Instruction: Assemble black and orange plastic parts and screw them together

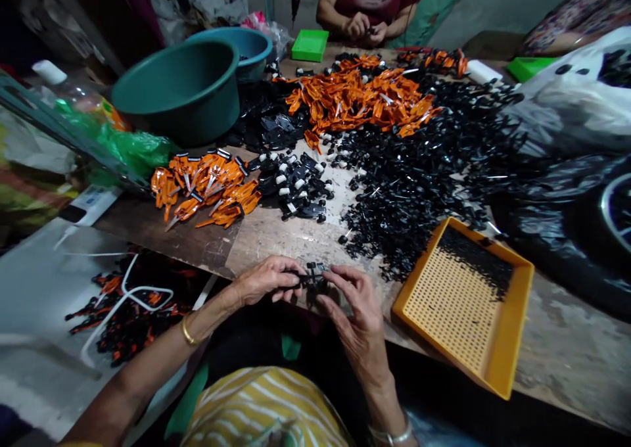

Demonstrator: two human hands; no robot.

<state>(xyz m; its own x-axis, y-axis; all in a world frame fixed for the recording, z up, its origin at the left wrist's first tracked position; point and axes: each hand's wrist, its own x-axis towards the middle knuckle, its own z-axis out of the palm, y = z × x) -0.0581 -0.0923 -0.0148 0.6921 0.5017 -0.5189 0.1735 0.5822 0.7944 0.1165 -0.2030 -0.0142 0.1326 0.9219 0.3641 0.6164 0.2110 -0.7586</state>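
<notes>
Above the table's near edge, a small black plastic part (311, 275) with knobby, wheel-like ends is held between my two hands. My left hand (271, 277) pinches its left end between thumb and fingers. At the opposite end, my right hand (355, 309) has its index finger and thumb against the part, the other fingers loosely curled. Closest beyond them lies a cluster of black parts with white pieces (296, 187). Left of that cluster is a heap of orange plastic parts (207, 187). A wide pile of small black parts (394, 197) spreads to the right.
A yellow perforated tray (513, 342) holding tiny black bits sits at right. At the back left stand a dark green tub (172, 98) and a blue basin (261, 43). A larger orange pile (365, 98) lies mid-table. Across the table, a person's hands (367, 27) hold something small.
</notes>
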